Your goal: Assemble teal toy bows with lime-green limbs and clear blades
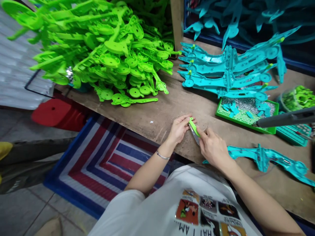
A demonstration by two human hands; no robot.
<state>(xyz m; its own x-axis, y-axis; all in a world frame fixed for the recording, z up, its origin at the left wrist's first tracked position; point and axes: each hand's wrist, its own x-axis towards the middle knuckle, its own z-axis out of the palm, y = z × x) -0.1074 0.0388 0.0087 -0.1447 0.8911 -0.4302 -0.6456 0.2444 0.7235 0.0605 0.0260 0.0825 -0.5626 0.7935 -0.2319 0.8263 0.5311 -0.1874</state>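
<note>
My left hand [180, 127] pinches the upper end of a small lime-green plastic piece [193, 125] over the wooden worktop. My right hand [213, 146] closes around its lower side, thumb and fingers pressed together. A grey, blade-like strip [195, 134] runs along the green piece between the hands; I cannot tell whether it is a separate tool. Beside my right wrist lies a turquoise plastic half-shell [263, 155], partly hidden behind that hand.
Lime-green moulded parts [118, 59] are heaped at the back left. Several turquoise shells [228, 72] lie stacked at the back right. A green tray [246, 123] holds screws and small turquoise pieces. A grey rod-shaped tool [285, 118] juts in from the right. Another person's leg [31, 155] shows at left.
</note>
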